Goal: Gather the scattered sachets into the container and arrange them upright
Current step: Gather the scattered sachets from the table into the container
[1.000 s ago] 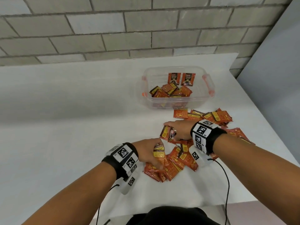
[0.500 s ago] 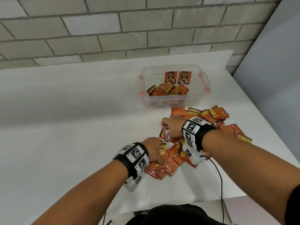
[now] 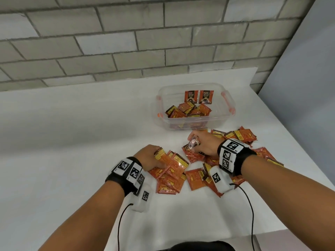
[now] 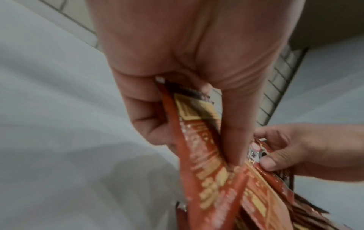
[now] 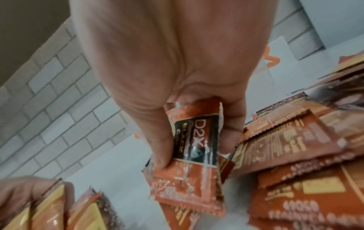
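Observation:
Orange sachets [image 3: 196,178] lie scattered on the white table near its front right. My left hand [image 3: 154,157] grips a few sachets [image 4: 204,155] between thumb and fingers at the pile's left end. My right hand [image 3: 198,144] pinches a small bunch of sachets [image 5: 194,140], the "D2X" face showing in the right wrist view. The clear plastic container [image 3: 227,113] stands behind the pile. It holds two upright sachets [image 3: 198,96] against its far wall and several lying loose [image 3: 188,111].
A grey brick wall [image 3: 145,42] runs along the table's back edge. A grey panel [image 3: 308,87] stands at the right. More sachets [image 3: 243,135] lie to the right of my right hand. The table's front edge [image 3: 272,232] is close to my body.
Both hands have lifted slightly off the pile with sachets in their grip. The left hand drew left and the right hand moved toward the container. The pile has spread apart between them.

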`<action>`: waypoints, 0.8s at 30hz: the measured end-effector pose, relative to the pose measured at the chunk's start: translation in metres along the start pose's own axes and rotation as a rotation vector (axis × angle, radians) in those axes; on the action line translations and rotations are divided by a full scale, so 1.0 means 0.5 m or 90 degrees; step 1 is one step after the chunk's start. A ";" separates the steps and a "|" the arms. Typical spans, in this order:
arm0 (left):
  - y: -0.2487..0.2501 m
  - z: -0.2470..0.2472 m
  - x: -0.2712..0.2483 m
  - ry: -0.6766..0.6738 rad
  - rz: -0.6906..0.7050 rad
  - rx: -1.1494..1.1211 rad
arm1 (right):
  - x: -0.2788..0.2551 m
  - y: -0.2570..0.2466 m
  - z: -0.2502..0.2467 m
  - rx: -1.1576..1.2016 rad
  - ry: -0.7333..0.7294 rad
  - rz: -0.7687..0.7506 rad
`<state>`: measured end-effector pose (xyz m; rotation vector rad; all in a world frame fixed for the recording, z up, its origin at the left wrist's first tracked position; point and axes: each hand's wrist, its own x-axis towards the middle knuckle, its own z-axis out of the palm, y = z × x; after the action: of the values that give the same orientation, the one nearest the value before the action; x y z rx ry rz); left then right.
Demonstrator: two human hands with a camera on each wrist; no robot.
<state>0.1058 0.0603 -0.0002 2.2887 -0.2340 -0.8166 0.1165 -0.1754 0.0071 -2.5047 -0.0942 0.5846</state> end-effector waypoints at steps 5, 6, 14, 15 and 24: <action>-0.019 -0.014 0.001 0.084 0.014 -0.147 | -0.008 0.007 -0.022 0.104 0.073 -0.003; -0.021 -0.017 0.002 0.101 0.016 -0.163 | -0.011 0.007 -0.025 0.122 0.087 -0.003; 0.018 -0.089 0.006 0.272 0.065 -0.249 | -0.017 -0.016 -0.072 0.314 0.186 -0.011; 0.034 -0.104 0.011 0.300 0.076 -0.270 | -0.014 -0.022 -0.084 0.338 0.212 -0.012; 0.179 -0.165 0.163 0.332 0.038 -0.332 | 0.114 -0.002 -0.171 0.354 0.387 0.114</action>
<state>0.2257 0.0080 0.0653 1.8981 0.1359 -0.1915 0.2048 -0.2072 0.0496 -2.0424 0.4606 -0.1042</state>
